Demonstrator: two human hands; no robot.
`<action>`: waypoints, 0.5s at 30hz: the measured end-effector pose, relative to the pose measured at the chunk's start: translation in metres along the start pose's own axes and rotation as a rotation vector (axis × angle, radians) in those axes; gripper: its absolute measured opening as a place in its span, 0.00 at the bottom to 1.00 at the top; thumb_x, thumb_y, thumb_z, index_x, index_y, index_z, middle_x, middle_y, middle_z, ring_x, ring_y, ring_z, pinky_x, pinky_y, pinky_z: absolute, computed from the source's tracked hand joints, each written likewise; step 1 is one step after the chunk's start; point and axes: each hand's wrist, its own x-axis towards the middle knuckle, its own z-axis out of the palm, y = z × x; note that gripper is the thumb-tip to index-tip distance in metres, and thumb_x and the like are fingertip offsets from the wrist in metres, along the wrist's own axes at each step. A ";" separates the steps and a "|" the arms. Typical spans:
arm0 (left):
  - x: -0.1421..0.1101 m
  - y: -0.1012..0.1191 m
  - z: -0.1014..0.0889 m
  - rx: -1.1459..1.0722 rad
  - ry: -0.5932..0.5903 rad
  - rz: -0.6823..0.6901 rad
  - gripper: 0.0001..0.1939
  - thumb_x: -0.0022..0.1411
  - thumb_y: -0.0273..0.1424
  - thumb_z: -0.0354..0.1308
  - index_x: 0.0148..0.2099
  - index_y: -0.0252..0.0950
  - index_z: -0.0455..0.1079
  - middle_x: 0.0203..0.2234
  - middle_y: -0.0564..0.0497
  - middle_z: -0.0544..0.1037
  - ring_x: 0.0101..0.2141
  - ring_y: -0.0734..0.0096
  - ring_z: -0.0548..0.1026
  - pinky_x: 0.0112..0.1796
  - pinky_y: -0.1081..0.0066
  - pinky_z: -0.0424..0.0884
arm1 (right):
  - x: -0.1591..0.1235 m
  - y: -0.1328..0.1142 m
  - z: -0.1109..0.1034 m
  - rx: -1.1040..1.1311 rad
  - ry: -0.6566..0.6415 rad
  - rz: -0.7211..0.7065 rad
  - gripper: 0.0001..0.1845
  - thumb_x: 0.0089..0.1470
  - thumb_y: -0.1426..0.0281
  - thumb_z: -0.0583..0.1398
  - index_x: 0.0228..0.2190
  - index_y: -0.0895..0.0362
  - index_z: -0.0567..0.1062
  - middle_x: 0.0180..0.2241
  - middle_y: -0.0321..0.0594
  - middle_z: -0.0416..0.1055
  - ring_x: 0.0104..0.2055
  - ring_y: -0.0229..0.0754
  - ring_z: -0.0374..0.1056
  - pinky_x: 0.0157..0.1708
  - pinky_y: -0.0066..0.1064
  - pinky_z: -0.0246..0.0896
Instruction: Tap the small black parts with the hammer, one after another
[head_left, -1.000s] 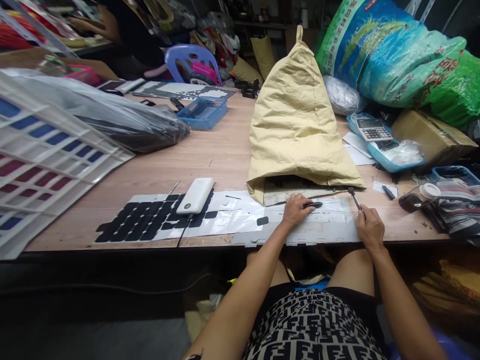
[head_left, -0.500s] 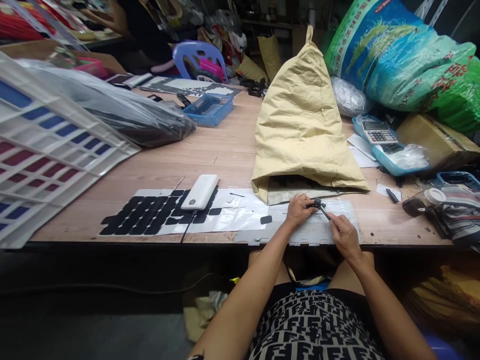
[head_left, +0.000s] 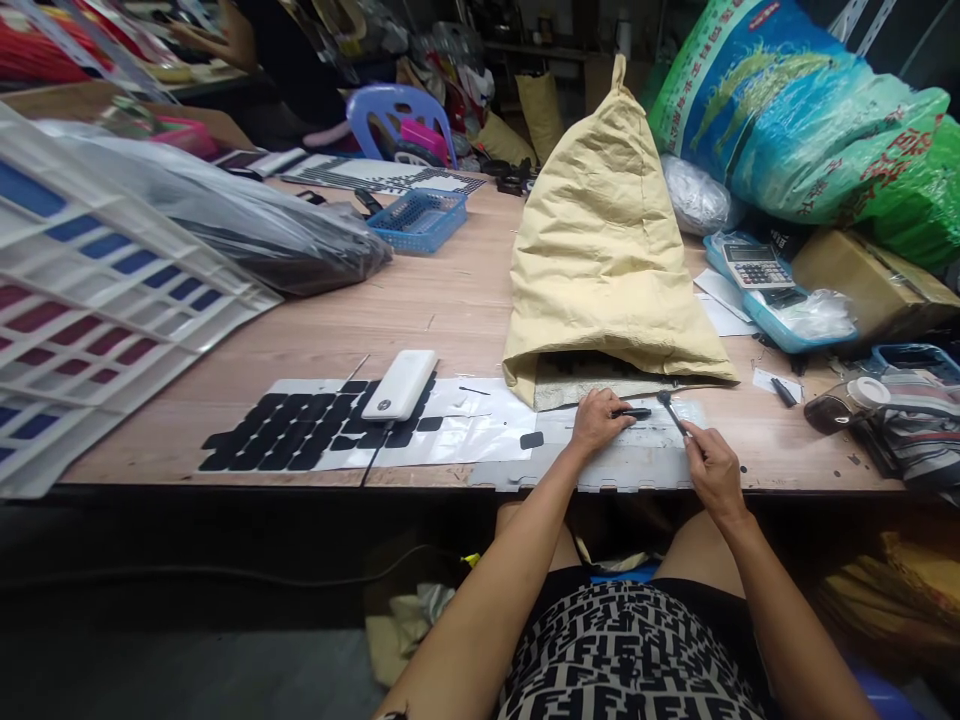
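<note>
Translucent grey plastic sheeting (head_left: 517, 472) lies along the near edge of a wood-grained table (head_left: 457, 310). Over it, the right hand (head_left: 714, 470) is curled shut around a slim, dark-headed rod-like tool (head_left: 676, 416). The left hand (head_left: 598, 422) pinches a small, elongated black piece (head_left: 637, 413), just beside the tool's head. Beyond the hands stands a pale-yellow cloth cover (head_left: 600, 250), open toward them; farther back sits a blue plastic mesh basket (head_left: 420, 222).
</note>
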 end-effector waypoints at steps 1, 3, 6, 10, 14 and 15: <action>0.000 0.000 0.000 0.003 -0.001 0.005 0.09 0.58 0.34 0.69 0.43 0.43 0.83 0.36 0.50 0.77 0.44 0.61 0.71 0.49 0.60 0.66 | 0.003 0.008 -0.005 -0.043 0.027 0.011 0.18 0.65 0.66 0.55 0.52 0.53 0.79 0.39 0.42 0.76 0.41 0.42 0.72 0.44 0.32 0.65; -0.001 0.001 -0.001 0.013 -0.009 0.013 0.09 0.58 0.34 0.69 0.43 0.42 0.83 0.36 0.50 0.77 0.43 0.61 0.70 0.48 0.60 0.65 | 0.009 0.026 -0.016 -0.185 0.075 0.033 0.18 0.64 0.67 0.55 0.50 0.54 0.80 0.38 0.41 0.76 0.40 0.42 0.71 0.41 0.31 0.63; -0.003 0.002 -0.003 0.024 -0.028 0.022 0.09 0.57 0.34 0.69 0.41 0.40 0.83 0.36 0.50 0.78 0.43 0.60 0.70 0.47 0.61 0.65 | 0.015 0.056 -0.034 -0.436 0.111 0.038 0.18 0.63 0.69 0.55 0.49 0.54 0.80 0.35 0.42 0.74 0.39 0.43 0.67 0.38 0.31 0.58; -0.005 0.002 -0.004 0.027 -0.036 0.031 0.09 0.56 0.34 0.69 0.39 0.39 0.82 0.35 0.49 0.77 0.42 0.60 0.70 0.46 0.61 0.65 | 0.017 0.084 -0.045 -0.633 0.124 0.014 0.18 0.63 0.71 0.54 0.49 0.55 0.80 0.34 0.43 0.72 0.38 0.44 0.63 0.39 0.32 0.54; -0.004 0.001 -0.004 0.023 -0.048 0.034 0.07 0.54 0.32 0.69 0.38 0.38 0.82 0.35 0.50 0.78 0.42 0.60 0.70 0.47 0.61 0.64 | 0.017 0.090 -0.043 -0.715 0.133 0.019 0.19 0.64 0.71 0.53 0.50 0.56 0.79 0.35 0.44 0.70 0.38 0.46 0.60 0.39 0.34 0.52; -0.005 0.002 -0.005 0.019 -0.055 0.037 0.07 0.54 0.32 0.70 0.37 0.39 0.82 0.35 0.50 0.78 0.42 0.60 0.70 0.48 0.60 0.64 | 0.016 0.089 -0.042 -0.726 0.127 0.020 0.19 0.65 0.70 0.53 0.50 0.55 0.79 0.35 0.44 0.70 0.38 0.46 0.60 0.39 0.34 0.52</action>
